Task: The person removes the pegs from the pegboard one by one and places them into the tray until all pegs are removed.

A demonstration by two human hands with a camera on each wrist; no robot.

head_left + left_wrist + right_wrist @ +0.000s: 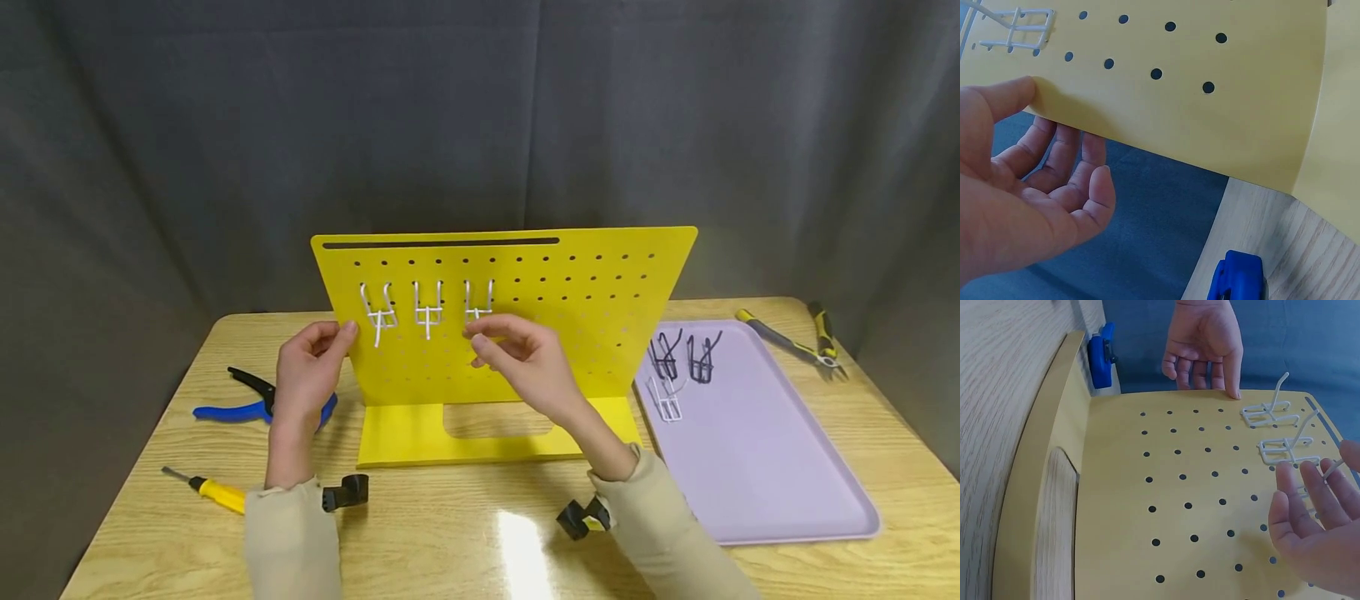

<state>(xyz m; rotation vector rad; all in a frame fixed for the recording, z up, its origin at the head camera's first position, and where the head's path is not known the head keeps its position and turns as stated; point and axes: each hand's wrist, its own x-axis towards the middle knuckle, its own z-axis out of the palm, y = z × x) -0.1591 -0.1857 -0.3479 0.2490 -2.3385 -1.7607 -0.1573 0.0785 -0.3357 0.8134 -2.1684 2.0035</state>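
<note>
A yellow pegboard (600, 321) stands upright on its base. My left hand (307, 371) grips its left edge, the thumb on the front face and the other fingers behind, as the left wrist view shows. Two white wire hooks, one at the left (381, 318) and one beside it (428, 315), hang in a row on the board. A third white hook (478, 312) is to their right, and my right hand (536, 371) pinches its prong between thumb and fingers. In the right wrist view, those fingers partly cover this hook.
A lilac tray (765, 467) at the right holds two black hooks (702, 360) and a white hook (667, 404). Yellow-and-black pliers (787, 340) lie by its far corner. On the left are a blue-handled tool (232, 412) and a yellow screwdriver (221, 493). A dark curtain hangs behind.
</note>
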